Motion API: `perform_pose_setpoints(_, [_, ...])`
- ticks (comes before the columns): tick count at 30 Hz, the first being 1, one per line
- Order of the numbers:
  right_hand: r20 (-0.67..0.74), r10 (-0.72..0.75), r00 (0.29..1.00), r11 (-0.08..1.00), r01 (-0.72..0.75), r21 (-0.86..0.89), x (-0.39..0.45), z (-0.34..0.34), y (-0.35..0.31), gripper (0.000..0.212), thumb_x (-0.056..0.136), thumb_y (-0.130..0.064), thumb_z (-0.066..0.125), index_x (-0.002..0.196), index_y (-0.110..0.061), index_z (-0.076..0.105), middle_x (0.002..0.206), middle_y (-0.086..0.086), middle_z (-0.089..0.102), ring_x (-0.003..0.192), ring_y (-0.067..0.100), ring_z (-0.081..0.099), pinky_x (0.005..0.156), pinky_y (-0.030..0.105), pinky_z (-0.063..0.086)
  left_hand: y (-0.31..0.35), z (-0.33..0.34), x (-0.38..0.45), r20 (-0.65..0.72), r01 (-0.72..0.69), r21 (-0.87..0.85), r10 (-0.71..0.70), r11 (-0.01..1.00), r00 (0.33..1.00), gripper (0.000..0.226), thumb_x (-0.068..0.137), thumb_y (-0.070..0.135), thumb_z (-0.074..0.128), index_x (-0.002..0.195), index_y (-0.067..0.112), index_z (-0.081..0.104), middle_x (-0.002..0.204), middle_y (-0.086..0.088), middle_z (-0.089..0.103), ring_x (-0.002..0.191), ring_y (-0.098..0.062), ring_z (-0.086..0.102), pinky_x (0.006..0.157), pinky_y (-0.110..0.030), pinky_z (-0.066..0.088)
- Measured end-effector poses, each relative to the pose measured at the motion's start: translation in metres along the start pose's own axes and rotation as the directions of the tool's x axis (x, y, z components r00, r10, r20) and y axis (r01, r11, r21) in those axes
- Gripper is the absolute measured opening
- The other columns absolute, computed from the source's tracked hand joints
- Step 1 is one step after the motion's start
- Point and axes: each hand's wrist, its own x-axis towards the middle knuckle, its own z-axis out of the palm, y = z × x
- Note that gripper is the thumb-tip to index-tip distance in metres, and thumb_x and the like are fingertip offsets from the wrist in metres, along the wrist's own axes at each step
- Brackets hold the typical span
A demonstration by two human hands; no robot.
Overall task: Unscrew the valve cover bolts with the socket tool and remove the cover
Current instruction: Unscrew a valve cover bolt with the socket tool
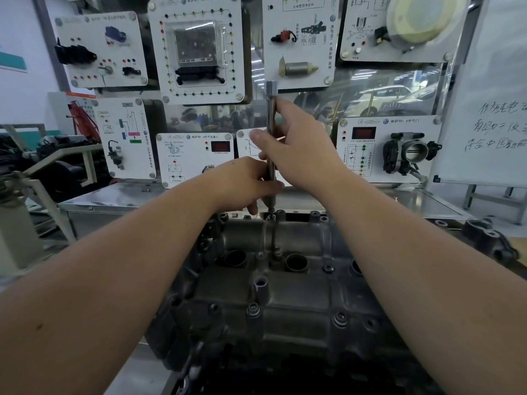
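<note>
The long, slim, steel socket tool [271, 143] stands nearly upright over the far edge of the grey cast-metal valve cover [285, 286], which sits bolted on the engine directly below the camera, resting on the metal table [119, 195]. The tool's lower tip meets a bolt [270, 216] at that far rim, though the exact seating is too small to make out.

The left hand [245, 186] wraps its fingers around the lower shaft just above the bolt, probably to steady the tip so it does not slip off the head. The right hand [296, 146] holds the upper shaft between thumb and curled fingers, likely placed high so it can twirl the tool quickly. Both hands are therefore closed around the tool.

Several other dark round-headed bolts [340, 319] still sit in the cover nearer the camera, so the job appears to be in its unscrewing stage and the cover cannot lift yet. Behind stands a wall of white training display panels [199, 49].
</note>
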Motion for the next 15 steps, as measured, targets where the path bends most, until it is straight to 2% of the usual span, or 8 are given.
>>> perform_pose_setpoints(3, [-0.019,0.024,1.0,1.0,-0.024,0.011,0.0028,-0.0032,-0.0001,0.016,0.1,-0.023,0.059,0.113,-0.019,0.066,0.086,-0.005,0.073,0.079,0.01,0.073,0.081,0.041,0.06,-0.0002,-0.0003,0.0003,0.01,0.012,-0.022,-0.011,1.0,1.0,0.021,0.102,0.037,0.057,0.104,0.02,0.068,0.078,0.016,0.075,0.063,-0.009,0.072,0.065,-0.022,0.049])
perform_pose_setpoints(6, [0.025,0.036,0.999,0.999,-0.037,0.036,0.0032,-0.0037,-0.0003,0.014,0.103,-0.016,0.052,0.109,-0.012,0.064,0.087,-0.007,0.074,0.069,0.001,0.072,0.073,0.035,0.062,0.0,0.001,0.0018,0.024,0.029,-0.081,-0.027,0.996,0.999,0.019,0.104,0.033,0.055,0.105,0.019,0.068,0.08,0.019,0.075,0.06,-0.008,0.071,0.073,-0.025,0.051])
perform_pose_setpoints(8, [0.03,0.035,0.999,0.999,-0.036,0.039,0.0025,-0.0039,-0.0008,0.014,0.103,-0.015,0.05,0.11,-0.012,0.062,0.089,-0.006,0.074,0.069,0.0,0.072,0.072,0.032,0.062,0.0,0.0011,0.0019,0.023,0.027,-0.083,-0.025,0.996,0.999,0.015,0.103,0.029,0.056,0.099,0.02,0.067,0.082,0.021,0.075,0.056,-0.008,0.069,0.062,-0.017,0.049])
perform_pose_setpoints(10, [0.022,0.018,1.0,0.999,-0.019,0.043,0.0011,-0.0038,-0.0012,0.016,0.102,-0.018,0.052,0.115,-0.013,0.061,0.091,-0.003,0.074,0.073,0.002,0.073,0.074,0.037,0.062,-0.0001,0.0005,0.0013,0.011,0.018,-0.044,-0.018,0.999,1.0,0.014,0.102,0.03,0.056,0.092,0.024,0.064,0.08,0.024,0.074,0.053,-0.007,0.067,0.051,-0.012,0.043])
perform_pose_setpoints(13, [-0.022,-0.004,1.0,0.999,0.005,0.035,-0.0014,-0.0027,-0.0014,0.028,0.097,-0.024,0.062,0.125,-0.024,0.059,0.091,-0.006,0.074,0.084,0.011,0.073,0.079,0.042,0.061,-0.0006,0.0001,0.0005,0.014,0.008,-0.002,-0.008,1.0,1.0,0.013,0.102,0.037,0.056,0.095,0.028,0.063,0.077,0.027,0.073,0.055,-0.004,0.068,0.054,-0.015,0.043])
perform_pose_setpoints(15, [-0.035,0.001,0.999,0.999,0.0,0.053,-0.0014,-0.0031,-0.0003,0.025,0.097,-0.02,0.062,0.121,-0.025,0.06,0.083,-0.004,0.074,0.077,0.008,0.073,0.075,0.042,0.062,-0.0008,0.0004,0.0005,0.017,0.009,-0.015,-0.009,1.0,1.0,0.015,0.102,0.04,0.057,0.097,0.028,0.065,0.077,0.024,0.074,0.059,-0.006,0.07,0.062,-0.023,0.045])
